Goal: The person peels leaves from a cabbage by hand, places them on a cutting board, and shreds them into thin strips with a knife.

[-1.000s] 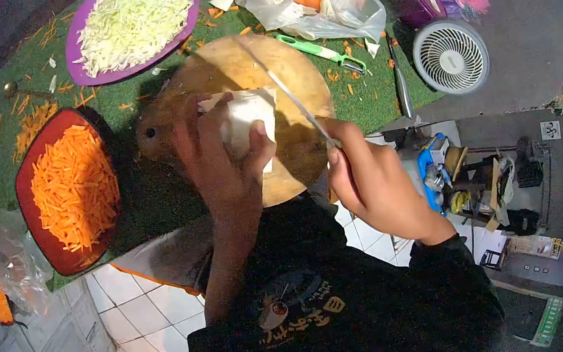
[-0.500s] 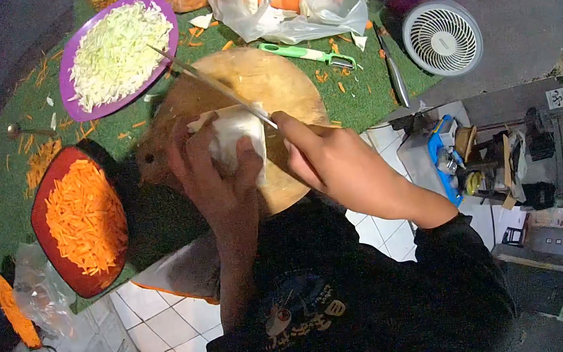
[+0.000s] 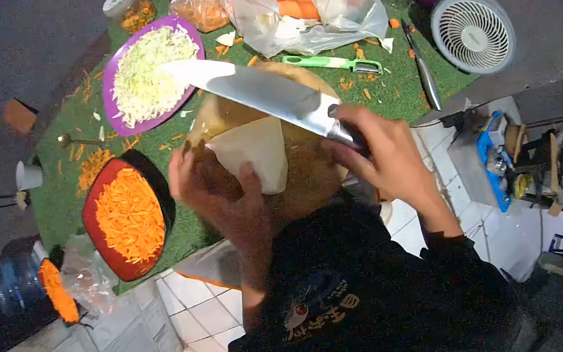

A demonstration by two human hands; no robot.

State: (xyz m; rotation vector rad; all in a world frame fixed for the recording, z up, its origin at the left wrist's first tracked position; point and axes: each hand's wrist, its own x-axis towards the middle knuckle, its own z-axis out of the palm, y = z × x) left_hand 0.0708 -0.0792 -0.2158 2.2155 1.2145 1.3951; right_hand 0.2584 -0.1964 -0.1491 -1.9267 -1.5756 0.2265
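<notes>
My right hand (image 3: 387,153) is wrapped round the dark handle of a broad kitchen knife (image 3: 262,95). The blade's flat side shows, and its tip overlaps the shredded cabbage (image 3: 150,75) in this view. A smooth white vegetable chunk (image 3: 259,150) lies on the round wooden cutting board (image 3: 299,75). My left hand (image 3: 228,206) is open beside that chunk, its fingers apart at the left and its thumb over the chunk's lower edge. A purple plate (image 3: 112,103) bears the cabbage. In a red dish (image 3: 93,222) left of the board are carrot strips (image 3: 129,217).
A green peeler (image 3: 330,61) lies behind the board, and a smaller knife (image 3: 424,74) to its right. Beyond stands a plastic bag (image 3: 345,17) with carrots inside. A white fan (image 3: 473,38) is at the right. Carrot scraps dot the green mat (image 3: 70,200).
The knife has lifted and turned from edge-on to show its flat side. My left hand has loosened from the white chunk, its fingers spreading away. The camera view has shifted.
</notes>
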